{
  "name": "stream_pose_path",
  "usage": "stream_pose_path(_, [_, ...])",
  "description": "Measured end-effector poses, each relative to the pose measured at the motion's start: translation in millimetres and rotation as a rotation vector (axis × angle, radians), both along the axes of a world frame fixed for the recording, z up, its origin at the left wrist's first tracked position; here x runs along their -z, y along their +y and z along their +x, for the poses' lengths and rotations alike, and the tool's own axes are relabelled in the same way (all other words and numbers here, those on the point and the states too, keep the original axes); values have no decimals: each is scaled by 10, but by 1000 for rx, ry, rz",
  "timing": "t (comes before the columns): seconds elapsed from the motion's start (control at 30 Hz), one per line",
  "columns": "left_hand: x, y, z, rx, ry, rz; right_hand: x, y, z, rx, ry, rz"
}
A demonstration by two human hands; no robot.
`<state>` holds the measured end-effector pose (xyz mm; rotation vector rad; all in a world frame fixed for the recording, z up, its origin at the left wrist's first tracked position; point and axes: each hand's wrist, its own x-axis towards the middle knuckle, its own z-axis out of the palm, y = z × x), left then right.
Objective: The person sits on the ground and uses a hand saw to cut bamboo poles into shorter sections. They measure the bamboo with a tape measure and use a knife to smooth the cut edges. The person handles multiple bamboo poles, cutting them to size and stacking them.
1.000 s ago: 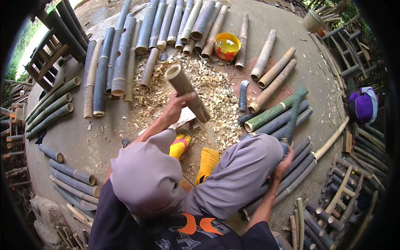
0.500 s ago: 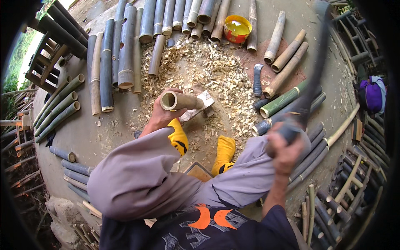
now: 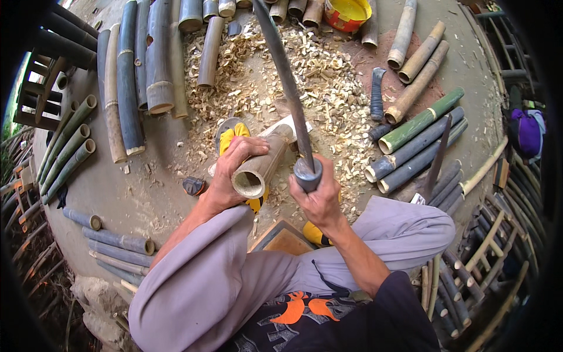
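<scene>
The only package is a round yellow tub with an orange-red wall (image 3: pixel 348 14), standing open at the far edge of the wood shavings, well beyond both hands and a little to the right of them, among bamboo ends. Its inside shows yellow. No labels, signs or screens can be made out.

The ground (image 3: pixel 146 193) is bare dirt. Bamboo poles (image 3: pixel 126 88), wood chips (image 3: pixel 328 76) and a yellow tub (image 3: pixel 347 13) lie on it.
</scene>
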<state>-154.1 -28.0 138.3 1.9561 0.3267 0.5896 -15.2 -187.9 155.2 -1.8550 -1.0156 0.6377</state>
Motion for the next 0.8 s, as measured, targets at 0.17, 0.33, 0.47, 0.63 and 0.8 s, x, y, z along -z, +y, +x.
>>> stream_pose_path(0.17, [-102, -25, 67, -32, 42, 6, 299, 74, 124, -79, 104, -269])
stream_pose_path(0.33, [-41, -56, 16, -81, 23, -48, -120, 17, 90, -11, 131, 37])
stream_pose_path(0.47, [-53, -85, 123, -48, 2, -34, 238, -41, 134, -10, -120, 179])
stream_pose_path(0.63, [-33, -130, 10, -84, 33, -14, 112, 45, 238, -92, 295, -394])
stream_pose_path(0.8, [-57, -77, 57, -82, 16, 2, -158, 12, 127, 33, 136, 189])
